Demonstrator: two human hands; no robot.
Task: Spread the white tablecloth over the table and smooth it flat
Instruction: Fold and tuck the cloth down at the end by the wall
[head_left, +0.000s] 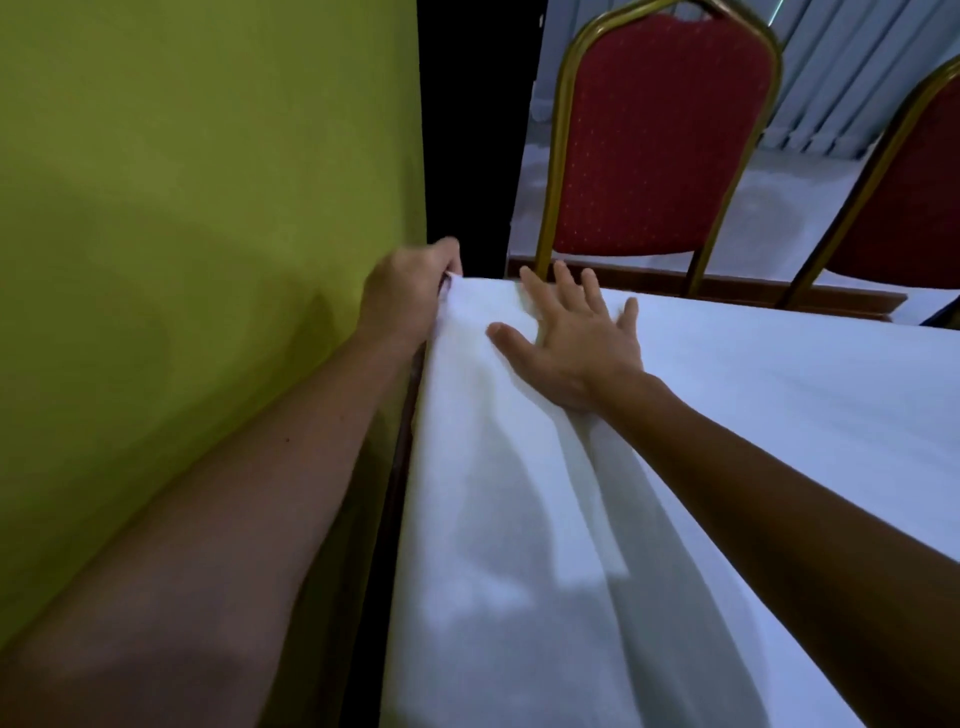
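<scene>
The white tablecloth (727, 415) covers the table, with long folds running from its far left corner toward me. My left hand (410, 291) is closed on that far left corner of the cloth, right beside the green wall. Palm down with fingers spread, my right hand (576, 338) lies flat on the cloth just right of that corner. A strip of the brown table edge (727, 288) shows along the far side, and a thin dark strip of it shows on the left.
A green wall (182, 208) stands close along the table's left side, with a dark gap behind it. Two red chairs with gold frames, one (660, 135) at the far edge and another (914, 197) at the right, face the table.
</scene>
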